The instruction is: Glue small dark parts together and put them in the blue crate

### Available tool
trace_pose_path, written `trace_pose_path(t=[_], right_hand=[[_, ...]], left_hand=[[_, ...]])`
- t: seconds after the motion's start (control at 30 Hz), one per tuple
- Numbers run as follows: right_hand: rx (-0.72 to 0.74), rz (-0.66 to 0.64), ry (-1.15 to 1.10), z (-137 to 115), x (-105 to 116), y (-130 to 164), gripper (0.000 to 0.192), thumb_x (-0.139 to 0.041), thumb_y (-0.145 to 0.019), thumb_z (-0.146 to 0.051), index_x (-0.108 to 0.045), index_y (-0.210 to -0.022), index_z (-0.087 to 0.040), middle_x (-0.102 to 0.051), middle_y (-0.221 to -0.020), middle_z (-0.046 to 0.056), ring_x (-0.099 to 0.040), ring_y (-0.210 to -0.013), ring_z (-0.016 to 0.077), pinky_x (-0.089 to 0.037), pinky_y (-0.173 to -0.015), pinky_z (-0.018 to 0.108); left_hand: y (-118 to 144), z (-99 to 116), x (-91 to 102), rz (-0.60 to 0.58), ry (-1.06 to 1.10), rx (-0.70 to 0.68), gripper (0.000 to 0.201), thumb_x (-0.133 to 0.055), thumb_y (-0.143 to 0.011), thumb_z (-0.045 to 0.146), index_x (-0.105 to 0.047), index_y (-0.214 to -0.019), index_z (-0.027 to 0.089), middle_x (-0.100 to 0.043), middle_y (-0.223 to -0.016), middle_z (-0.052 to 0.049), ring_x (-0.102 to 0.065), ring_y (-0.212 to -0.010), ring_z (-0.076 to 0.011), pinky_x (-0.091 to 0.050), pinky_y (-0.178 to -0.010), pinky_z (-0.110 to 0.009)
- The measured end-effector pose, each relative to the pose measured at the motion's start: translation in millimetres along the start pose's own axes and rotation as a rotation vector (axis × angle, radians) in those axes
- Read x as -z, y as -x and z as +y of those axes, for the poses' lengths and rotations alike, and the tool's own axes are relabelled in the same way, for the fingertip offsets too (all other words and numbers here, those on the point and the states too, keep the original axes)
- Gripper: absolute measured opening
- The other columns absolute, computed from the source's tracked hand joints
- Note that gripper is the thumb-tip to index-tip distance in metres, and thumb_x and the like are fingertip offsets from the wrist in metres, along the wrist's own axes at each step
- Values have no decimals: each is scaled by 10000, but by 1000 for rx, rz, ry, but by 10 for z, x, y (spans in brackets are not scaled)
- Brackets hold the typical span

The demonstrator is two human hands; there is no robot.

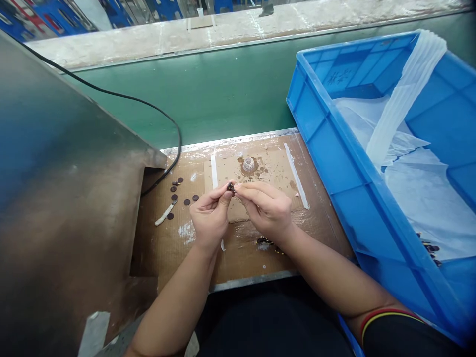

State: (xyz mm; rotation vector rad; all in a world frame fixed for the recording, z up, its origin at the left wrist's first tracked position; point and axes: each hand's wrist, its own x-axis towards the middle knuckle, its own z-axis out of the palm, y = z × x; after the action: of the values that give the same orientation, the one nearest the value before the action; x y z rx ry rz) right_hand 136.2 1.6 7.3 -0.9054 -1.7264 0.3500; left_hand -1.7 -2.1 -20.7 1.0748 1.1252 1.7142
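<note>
Between my two hands, over the cardboard work surface [238,213], is a small dark part [231,188]; its exact kind is too small to make out. My left hand [211,213] pinches it between thumb and forefinger. From the other side, the fingertips of my right hand [266,206] close on the same part. Several dark round discs [187,202] lie to the left of my left hand, near a small white-handled tool [165,213]. Partly hidden under my right wrist is a little pile of dark and yellow pieces [265,241]. Beyond my hands stands a small clear cup [249,164] amid wet brown stains.
A large blue crate [323,148] with white sheeting and some dark pieces stands at the right. On the left rises a metal housing [74,173], with a black cable [148,103] looping over the board. A green wall [208,94] runs along the back.
</note>
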Motion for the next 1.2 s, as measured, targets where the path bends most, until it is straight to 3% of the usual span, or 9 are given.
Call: trace_pose_path(t=[0.23,0.57,0.97,1.1,1.2], right_hand=[[32,-2,18,57,-11,-9,242,-608,-928,-119,-708,-1127,-212,-743,-1116,66,-706,-1026,166,-625,-906,351],[178,10,1,78,25,-6,348,-646,-892,-98,-679,-1205,-245,-744,-1102,49,-705,-1053,181,-631,-925,359],[247,-3,4,49,-3,8,322,-656,-884,-83,-681,-1183,-199,-751,-1065,71,-707,-1058,185,-633,-932,351],[214,16,4,32,-14,13,341,-651,-892,-101,-669,-1198,-251,-752,-1067,37,-711,-1053,185,-640,-926,363],[198,64,3,38,-6,11,367,-651,-889,-103,-660,-1211,-281,-753,-1053,20,-719,-1032,189,-650,-906,370]], left_hand=[[27,76,-42,-36,-128,-46,190,-732,-870,218,-756,-1058,201,-719,-1127,-90,-693,-1061,-229,-559,-1016,-399],[-1,158,54,-58,-415,-328,210,-726,-844,151,-755,-1038,227,-735,-1064,-61,-712,-956,-225,-598,-896,-411],[10,124,53,-10,-326,-366,202,-728,-814,89,-751,-973,210,-739,-1019,-56,-719,-899,-204,-613,-841,-370],[24,137,36,0,-309,-335,148,-724,-831,130,-744,-960,199,-739,-1018,-62,-721,-902,-206,-618,-839,-367],[9,175,34,-59,-324,-322,186,-707,-849,147,-738,-1025,198,-734,-1045,-72,-716,-941,-213,-611,-870,-379]])
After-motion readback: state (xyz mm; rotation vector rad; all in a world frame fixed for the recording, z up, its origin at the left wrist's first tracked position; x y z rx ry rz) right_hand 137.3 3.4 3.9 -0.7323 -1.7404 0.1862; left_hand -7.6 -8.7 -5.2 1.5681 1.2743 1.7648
